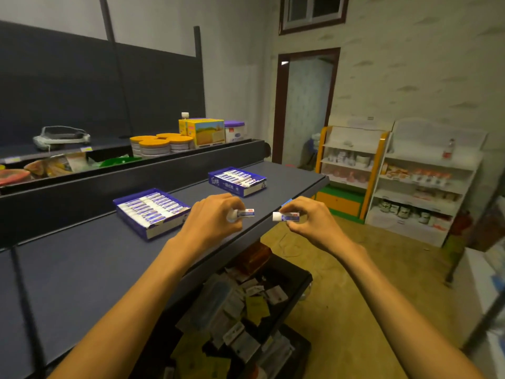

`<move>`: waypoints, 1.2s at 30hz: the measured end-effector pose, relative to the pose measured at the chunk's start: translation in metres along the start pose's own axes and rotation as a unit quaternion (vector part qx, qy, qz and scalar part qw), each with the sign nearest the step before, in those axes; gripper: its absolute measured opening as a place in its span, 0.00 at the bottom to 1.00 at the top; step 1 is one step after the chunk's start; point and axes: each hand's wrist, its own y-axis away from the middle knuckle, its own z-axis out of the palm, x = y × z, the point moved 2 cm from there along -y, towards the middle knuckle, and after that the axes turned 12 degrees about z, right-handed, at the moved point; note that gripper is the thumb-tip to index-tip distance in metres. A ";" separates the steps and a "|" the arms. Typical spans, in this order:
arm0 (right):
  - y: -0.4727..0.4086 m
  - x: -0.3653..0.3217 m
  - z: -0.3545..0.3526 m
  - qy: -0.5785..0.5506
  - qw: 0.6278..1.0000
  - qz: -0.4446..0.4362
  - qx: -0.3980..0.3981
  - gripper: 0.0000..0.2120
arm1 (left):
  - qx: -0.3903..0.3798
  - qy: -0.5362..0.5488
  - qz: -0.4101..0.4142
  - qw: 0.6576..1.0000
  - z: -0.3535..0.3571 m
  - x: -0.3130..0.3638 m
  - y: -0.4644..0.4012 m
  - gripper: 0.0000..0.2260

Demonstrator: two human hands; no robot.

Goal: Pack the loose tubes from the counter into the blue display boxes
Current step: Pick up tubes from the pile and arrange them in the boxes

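Note:
My left hand pinches a small white-and-blue tube above the grey counter, just right of the near blue display box. That box is filled with rows of the same tubes. My right hand pinches a second tube, white cap to the left, past the counter's front edge. A second blue display box, also holding tubes, sits farther back on the counter, beyond both hands.
Behind the counter a raised shelf carries orange-lidded tins, a yellow carton and a purple-lidded tub. A black bin of mixed packets stands below the counter edge. White shelving units line the far right wall.

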 end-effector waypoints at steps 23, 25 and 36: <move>-0.248 0.128 0.043 -0.094 0.974 -0.173 -0.112 0.13 | 0.054 -0.101 -0.208 0.971 0.094 -0.072 -0.139 0.13; -0.266 0.123 0.056 -0.100 0.970 -0.182 -0.123 0.13 | 0.064 -0.098 -0.222 0.968 0.098 -0.088 -0.142 0.13; -0.346 0.091 0.112 -0.133 0.951 -0.201 -0.194 0.13 | -0.029 -0.062 -0.274 0.959 0.112 -0.148 -0.170 0.12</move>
